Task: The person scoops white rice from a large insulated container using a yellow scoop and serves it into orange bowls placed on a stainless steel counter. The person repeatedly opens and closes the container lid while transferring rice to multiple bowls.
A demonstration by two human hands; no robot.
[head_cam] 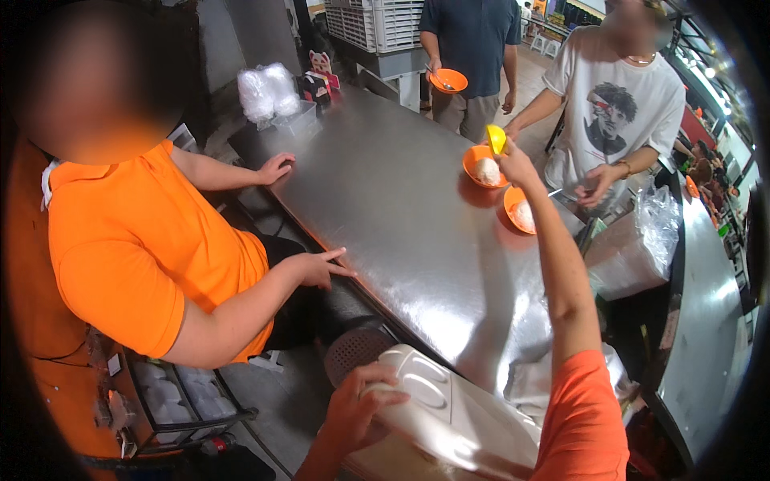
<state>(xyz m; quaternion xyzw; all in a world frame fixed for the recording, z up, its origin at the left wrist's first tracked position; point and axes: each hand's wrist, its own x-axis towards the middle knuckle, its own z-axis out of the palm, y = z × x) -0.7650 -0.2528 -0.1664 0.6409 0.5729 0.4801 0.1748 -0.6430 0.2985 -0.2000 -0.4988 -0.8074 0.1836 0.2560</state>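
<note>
My right hand [516,163] is stretched far over the steel counter and grips a yellow plastic scoop [495,139]. Just below the scoop, an orange bowl [468,157] holds a rounded mound of white food [487,172], perhaps rice. Beside it, partly behind my forearm, stands a second orange bowl [511,198] with a similar white mound [524,216]. Close to my body, my left hand [364,400] holds the edge of a white plastic lid [421,385] on a large container. The lid is tilted, and the container's inside shows only in part.
A person in an orange shirt [150,240] rests both hands at the steel counter's [385,180] left edge. Across it, a person in a white T-shirt [625,96] reaches near the bowls; another holds an orange bowl [452,77]. Plastic-wrapped packs [631,252] stand right of my arm.
</note>
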